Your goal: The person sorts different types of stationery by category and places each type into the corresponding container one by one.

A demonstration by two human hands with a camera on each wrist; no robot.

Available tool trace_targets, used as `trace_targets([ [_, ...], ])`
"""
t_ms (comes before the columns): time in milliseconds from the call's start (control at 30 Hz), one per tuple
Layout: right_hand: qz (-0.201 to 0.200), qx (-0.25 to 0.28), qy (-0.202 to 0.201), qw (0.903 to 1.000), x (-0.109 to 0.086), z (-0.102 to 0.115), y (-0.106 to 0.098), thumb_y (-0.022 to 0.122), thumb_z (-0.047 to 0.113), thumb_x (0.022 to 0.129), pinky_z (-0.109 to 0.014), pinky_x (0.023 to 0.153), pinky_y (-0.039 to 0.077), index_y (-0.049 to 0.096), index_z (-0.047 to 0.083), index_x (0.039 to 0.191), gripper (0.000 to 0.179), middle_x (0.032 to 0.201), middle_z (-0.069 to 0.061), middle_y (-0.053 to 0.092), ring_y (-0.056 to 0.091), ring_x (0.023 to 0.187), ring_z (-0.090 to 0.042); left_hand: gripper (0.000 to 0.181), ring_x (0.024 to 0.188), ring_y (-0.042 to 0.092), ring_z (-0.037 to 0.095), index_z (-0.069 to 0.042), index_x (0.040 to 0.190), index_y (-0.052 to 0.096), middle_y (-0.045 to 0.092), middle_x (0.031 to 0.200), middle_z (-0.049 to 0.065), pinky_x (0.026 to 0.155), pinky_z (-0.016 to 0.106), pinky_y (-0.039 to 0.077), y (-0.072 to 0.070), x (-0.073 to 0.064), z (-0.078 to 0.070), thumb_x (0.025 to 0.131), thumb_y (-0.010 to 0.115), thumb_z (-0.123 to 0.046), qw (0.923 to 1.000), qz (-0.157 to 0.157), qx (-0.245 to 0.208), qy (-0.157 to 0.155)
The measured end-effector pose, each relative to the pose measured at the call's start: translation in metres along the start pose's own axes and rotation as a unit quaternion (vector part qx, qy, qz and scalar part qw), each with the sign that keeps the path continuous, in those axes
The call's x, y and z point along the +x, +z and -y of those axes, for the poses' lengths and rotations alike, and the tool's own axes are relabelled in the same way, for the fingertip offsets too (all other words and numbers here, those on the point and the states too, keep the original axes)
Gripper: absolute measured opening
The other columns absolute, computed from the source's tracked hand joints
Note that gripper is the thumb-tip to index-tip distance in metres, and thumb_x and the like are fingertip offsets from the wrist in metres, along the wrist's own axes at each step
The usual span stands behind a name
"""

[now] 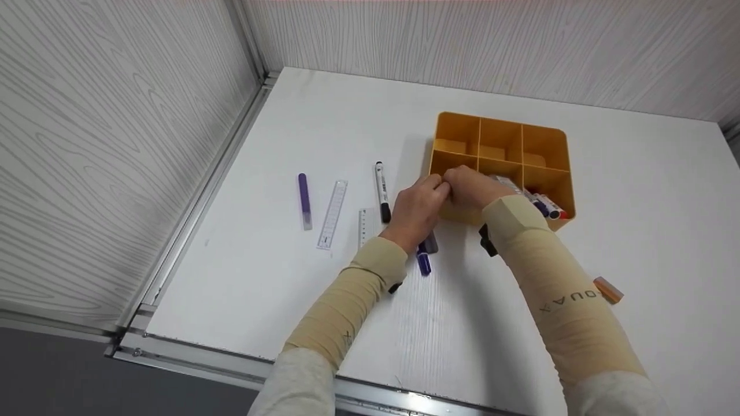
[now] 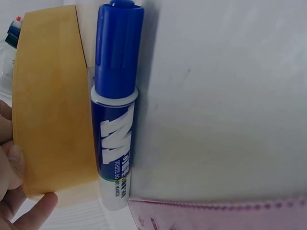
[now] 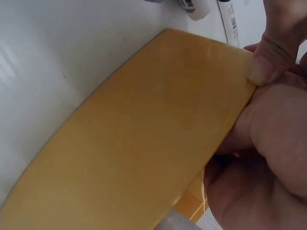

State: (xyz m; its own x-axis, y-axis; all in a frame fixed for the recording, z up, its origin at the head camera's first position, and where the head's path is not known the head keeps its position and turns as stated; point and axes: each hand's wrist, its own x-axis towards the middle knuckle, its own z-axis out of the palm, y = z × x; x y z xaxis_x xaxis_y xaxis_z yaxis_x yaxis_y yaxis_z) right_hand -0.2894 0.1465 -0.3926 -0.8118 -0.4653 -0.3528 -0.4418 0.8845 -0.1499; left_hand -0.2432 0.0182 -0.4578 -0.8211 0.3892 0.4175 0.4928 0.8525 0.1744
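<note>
White tabletop: left hand and right hand together at yellow organizer's near-left corner, perhaps steadying it; whether fingers grip, cannot tell

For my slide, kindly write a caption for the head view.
Left hand and right hand meet at an orange divided box; a purple pen lies farther left.
</note>
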Motion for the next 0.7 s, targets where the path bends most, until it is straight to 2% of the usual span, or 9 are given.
trace_targets([
  [133, 0.044, -0.008, 0.021, 0.9988, -0.0015, -0.0003, -0.007, 0.058, 0.008, 0.098, -0.035, 0.089, 0.053, 0.064, 0.004, 0.111, 0.015, 0.101, -0.015, 0.07, 0.062, 0.087, -0.024, 0.025, 0.093, 0.061, 0.011, -0.01, 0.118, 0.066, 0.063, 0.105, 0.001, 0.089, 0.018, 0.054, -0.0018, 0.0018, -0.001, 0.093, 0.065, -0.006, 1.0, 0.001, -0.006, -0.001],
  [233, 0.054, -0.022, 0.025, 0.998, -0.0025, -0.0003, -0.0085, 0.056, 0.008, 0.098, -0.034, 0.087, 0.051, 0.063, 0.006, 0.11, 0.014, 0.099, -0.013, 0.069, 0.06, 0.087, -0.024, 0.025, 0.094, 0.061, 0.011, -0.01, 0.118, 0.066, 0.063, 0.105, 0.001, 0.089, 0.018, 0.054, -0.0025, 0.0026, -0.0014, 0.093, 0.065, -0.006, 1.0, 0.002, -0.007, -0.003],
  [367, 0.032, -0.037, 0.003, 0.9988, -0.0015, -0.0017, -0.0057, 0.056, 0.006, 0.098, -0.031, 0.081, 0.051, 0.064, 0.004, 0.107, 0.012, 0.094, -0.013, 0.069, 0.059, 0.082, -0.022, 0.024, 0.09, 0.06, 0.011, -0.01, 0.115, 0.067, 0.062, 0.102, 0.001, 0.087, 0.017, 0.054, -0.0021, 0.0028, -0.0015, 0.091, 0.068, -0.007, 1.0, -0.001, -0.001, -0.003],
  [433, 0.009, -0.052, -0.023, 0.9983, -0.0001, -0.0031, -0.0031, 0.056, 0.002, 0.097, -0.028, 0.075, 0.05, 0.066, 0.002, 0.103, 0.012, 0.089, -0.013, 0.069, 0.058, 0.076, -0.021, 0.023, 0.088, 0.059, 0.011, -0.01, 0.113, 0.067, 0.062, 0.099, 0.001, 0.085, 0.017, 0.055, -0.0017, 0.0026, -0.0015, 0.09, 0.069, -0.007, 1.0, -0.002, 0.0, -0.003],
  [533, -0.024, -0.037, -0.054, 0.9976, 0.0017, -0.0052, 0.0001, 0.056, -0.002, 0.094, -0.026, 0.067, 0.045, 0.069, 0.001, 0.097, 0.014, 0.082, -0.012, 0.068, 0.055, 0.07, -0.019, 0.025, 0.087, 0.058, 0.011, -0.011, 0.114, 0.067, 0.061, 0.099, 0.001, 0.085, 0.017, 0.054, -0.0013, 0.0021, -0.0017, 0.09, 0.07, -0.007, 1.0, 0.0, -0.003, -0.004],
  [633, -0.043, -0.012, -0.064, 0.9969, 0.0002, -0.0043, -0.0017, 0.058, 0.001, 0.096, -0.027, 0.071, 0.05, 0.072, 0.002, 0.1, 0.015, 0.085, -0.012, 0.07, 0.059, 0.072, -0.02, 0.029, 0.09, 0.059, 0.012, -0.011, 0.119, 0.066, 0.063, 0.103, 0.001, 0.088, 0.017, 0.054, -0.0018, 0.0018, -0.0016, 0.091, 0.069, -0.007, 0.9999, 0.005, -0.005, -0.009],
  [700, -0.05, -0.01, -0.065, 0.9966, -0.004, -0.0002, -0.0065, 0.062, 0.005, 0.096, -0.03, 0.082, 0.057, 0.073, 0.003, 0.106, 0.015, 0.094, -0.013, 0.073, 0.064, 0.08, -0.022, 0.03, 0.093, 0.06, 0.012, -0.011, 0.123, 0.065, 0.064, 0.107, 0.002, 0.09, 0.018, 0.054, -0.003, 0.0019, -0.001, 0.093, 0.067, -0.007, 0.9998, 0.01, -0.009, -0.016],
])
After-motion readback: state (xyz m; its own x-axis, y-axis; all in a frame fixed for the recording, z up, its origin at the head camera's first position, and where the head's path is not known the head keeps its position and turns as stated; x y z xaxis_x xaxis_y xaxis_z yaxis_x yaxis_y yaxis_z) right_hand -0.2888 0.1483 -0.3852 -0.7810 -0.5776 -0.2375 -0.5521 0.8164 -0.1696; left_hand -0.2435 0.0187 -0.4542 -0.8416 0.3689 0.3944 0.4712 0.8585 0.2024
